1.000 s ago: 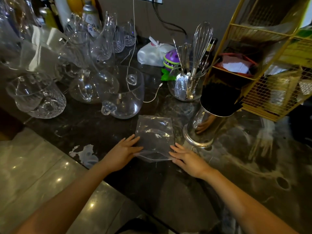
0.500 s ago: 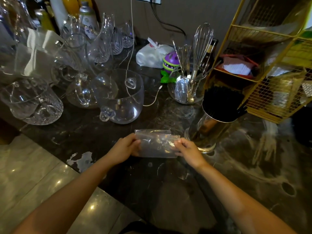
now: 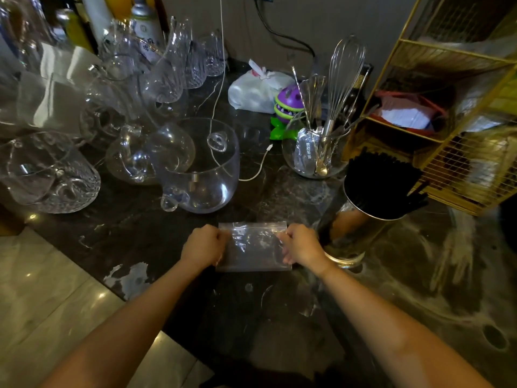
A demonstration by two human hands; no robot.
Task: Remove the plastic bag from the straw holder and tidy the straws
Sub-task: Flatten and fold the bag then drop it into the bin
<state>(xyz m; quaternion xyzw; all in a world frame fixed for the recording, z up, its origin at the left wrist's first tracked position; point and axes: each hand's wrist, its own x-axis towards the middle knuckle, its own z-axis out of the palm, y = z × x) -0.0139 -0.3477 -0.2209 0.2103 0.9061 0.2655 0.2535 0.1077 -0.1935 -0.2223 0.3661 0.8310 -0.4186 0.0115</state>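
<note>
A dark, shiny worktop [image 3: 279,317] fills most of the view. At its far right corner stands a gold wire rack [image 3: 458,113]. Along the far left edge sit lots of clear glass jugs and cups — the biggest is a round glass bowl [image 3: 204,169] with small handles.

Near the right side of the worktop stands the straw holder [image 3: 361,225], a shiny metal cup packed with black straws [image 3: 380,186]. A few straws stick out sideways to the right. Behind it, closer to the back edge, a glass jar [image 3: 313,155] holds a whisk [image 3: 344,71] and spoons.

The plastic bag [image 3: 253,247] is off the holder — it is clear and flat, held just left of the holder, near the front edge of the worktop. The left hand [image 3: 202,245] pinches its left side with curled fingers. The right hand [image 3: 302,245] pinches its right side the same way.
</note>
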